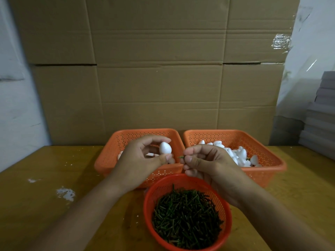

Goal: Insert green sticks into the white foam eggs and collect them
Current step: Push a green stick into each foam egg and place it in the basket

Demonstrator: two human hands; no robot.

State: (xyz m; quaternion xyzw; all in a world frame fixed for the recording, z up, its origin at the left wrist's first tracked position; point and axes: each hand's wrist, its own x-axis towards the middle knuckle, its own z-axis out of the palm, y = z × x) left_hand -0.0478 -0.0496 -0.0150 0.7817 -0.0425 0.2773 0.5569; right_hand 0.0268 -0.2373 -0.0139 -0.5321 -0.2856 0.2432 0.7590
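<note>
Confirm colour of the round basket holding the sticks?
Orange-red perforated plastic; the round basket shows best in the head view, with dark green sticks inside.

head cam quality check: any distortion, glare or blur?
Head view: wide-angle bowing curves the wooden table edge; dim, warm light; glare only on clear tape on the brown cardboard wall; white foam egg sharp, thin green stick tiny; corners slightly soft.

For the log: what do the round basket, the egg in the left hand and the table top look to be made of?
Round basket: moulded plastic, orange-red with a slight sheen; its wall is a grid of small holes.
Egg, pinched in the left hand: matte white, faintly grainy, likely foam.
Table top: probably wood or a wood-look board, yellow-brown, smooth, with white smears; which one, I cannot tell.
</note>
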